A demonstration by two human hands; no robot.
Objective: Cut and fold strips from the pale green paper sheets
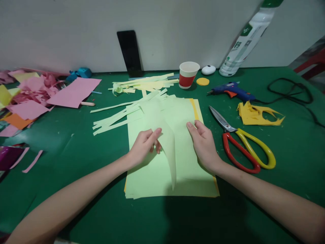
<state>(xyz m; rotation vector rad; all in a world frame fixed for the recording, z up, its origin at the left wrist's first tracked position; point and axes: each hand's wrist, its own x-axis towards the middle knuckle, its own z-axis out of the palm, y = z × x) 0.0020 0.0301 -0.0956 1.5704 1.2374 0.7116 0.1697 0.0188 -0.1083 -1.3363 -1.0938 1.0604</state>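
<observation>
A pale green paper sheet point(181, 113) is held between my two hands above a stack of green paper point(149, 183), which has orange sheets showing at its edges. My left hand point(144, 145) is closed, with thumb and fingers pinching the sheet near its middle. From there a curled, pointed flap hangs down toward me. My right hand point(204, 144) pinches the sheet's right edge, thumb on top. Cut pale green strips point(114, 120) lie at the upper left of the stack. Scissors point(230, 130) with one red and one yellow handle lie right of my right hand.
Pink paper scraps point(38, 88) pile up at the left. Behind the stack are more strips point(144, 83), a paper cup point(188, 74), a yellow disc point(202, 81) and a leaning phone point(130, 52). A blue glue gun point(231, 89), orange scrap point(254, 113) and white bottle point(246, 40) are at right.
</observation>
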